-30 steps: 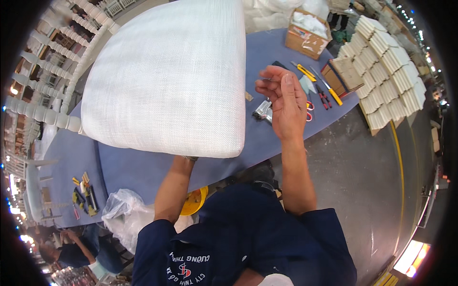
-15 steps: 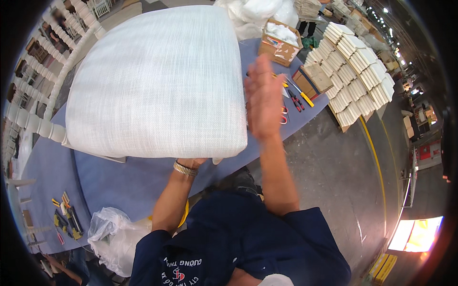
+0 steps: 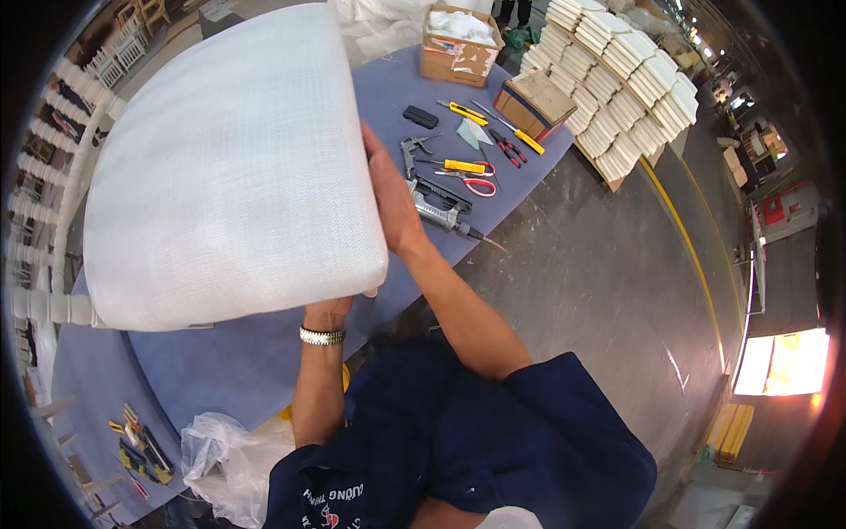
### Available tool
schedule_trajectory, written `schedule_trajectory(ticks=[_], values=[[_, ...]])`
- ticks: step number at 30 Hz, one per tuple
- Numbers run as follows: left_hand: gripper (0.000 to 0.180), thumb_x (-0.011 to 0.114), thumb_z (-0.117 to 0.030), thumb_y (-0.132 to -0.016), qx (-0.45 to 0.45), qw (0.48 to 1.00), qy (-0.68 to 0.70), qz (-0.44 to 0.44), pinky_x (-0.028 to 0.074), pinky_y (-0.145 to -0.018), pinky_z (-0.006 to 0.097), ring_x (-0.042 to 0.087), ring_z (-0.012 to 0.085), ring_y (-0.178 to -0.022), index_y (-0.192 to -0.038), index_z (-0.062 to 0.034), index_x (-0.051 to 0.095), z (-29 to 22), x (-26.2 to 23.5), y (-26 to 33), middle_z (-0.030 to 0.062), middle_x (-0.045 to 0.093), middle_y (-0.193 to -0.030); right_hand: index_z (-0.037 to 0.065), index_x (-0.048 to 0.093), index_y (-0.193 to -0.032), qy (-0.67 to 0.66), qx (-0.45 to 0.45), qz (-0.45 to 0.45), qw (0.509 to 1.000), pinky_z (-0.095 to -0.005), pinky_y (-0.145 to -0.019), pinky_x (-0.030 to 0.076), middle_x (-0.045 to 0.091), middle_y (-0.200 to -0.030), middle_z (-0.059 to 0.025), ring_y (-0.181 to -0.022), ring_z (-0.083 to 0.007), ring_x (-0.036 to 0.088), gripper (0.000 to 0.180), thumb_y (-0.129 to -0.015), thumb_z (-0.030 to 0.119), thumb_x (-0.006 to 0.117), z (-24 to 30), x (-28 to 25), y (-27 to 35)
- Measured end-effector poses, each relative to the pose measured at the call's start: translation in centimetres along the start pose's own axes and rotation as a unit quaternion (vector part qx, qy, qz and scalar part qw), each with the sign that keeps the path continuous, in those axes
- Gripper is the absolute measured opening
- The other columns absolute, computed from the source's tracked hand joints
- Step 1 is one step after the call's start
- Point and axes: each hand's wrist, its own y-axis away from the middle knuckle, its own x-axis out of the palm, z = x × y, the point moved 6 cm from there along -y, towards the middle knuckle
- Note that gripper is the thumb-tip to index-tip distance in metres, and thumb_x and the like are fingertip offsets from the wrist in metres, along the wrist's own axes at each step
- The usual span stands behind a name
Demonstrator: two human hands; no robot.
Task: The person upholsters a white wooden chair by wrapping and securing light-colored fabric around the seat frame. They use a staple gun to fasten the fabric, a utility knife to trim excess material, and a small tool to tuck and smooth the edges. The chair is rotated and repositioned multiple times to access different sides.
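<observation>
I observe the seat (image 3: 229, 176) fabric-covered on visible faces, underside hidden, above the surface (image 3: 238, 370). Right hand (image 3: 394, 201): grip open against its side. Left hand (image 3: 330, 311), beneath: grip cannot be determined.

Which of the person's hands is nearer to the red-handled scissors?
Right. The right hand is at the white cushion's right side, left of the scissors in view; the left hand is farther off, partly hidden under the cushion's near edge.

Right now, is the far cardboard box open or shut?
Open: white stuffing shows at the uncovered top of the far cardboard box.
</observation>
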Motion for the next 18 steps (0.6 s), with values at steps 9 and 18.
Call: schedule_trajectory(ticks=[9,18], values=[[0.056,0.061,-0.044,-0.1,0.04,0.943,-0.311,-0.11,0.057,-0.085,0.046,0.067,0.0307,-0.095,-0.135,-0.0001,0.054,-1.3,0.2,1.8,0.0193,0.066,-0.117,0.006,0.054,-0.136,-0.318,0.477,-0.429,0.698,-0.0395,-0.095,0.052,0.065,-0.129,-0.0162,-0.112,-0.0261,0.067,0.061,-0.097,0.052,0.068,-30.2,-16.8,17.7],[0.038,0.076,-0.037,-0.09,-0.05,0.512,-0.837,-0.187,0.056,-0.077,0.04,0.068,0.0235,-0.08,-0.106,-0.0028,0.072,-3.7,8.0,1.4,0.0106,0.073,-0.09,0.02,0.06,-0.088,-0.406,0.433,-0.396,0.7,-0.0292,-0.053,0.037,0.059,-0.069,0.0041,-0.053,-0.0096,0.047,0.038,-0.092,0.055,0.076,-31.8,-18.3,12.9]])
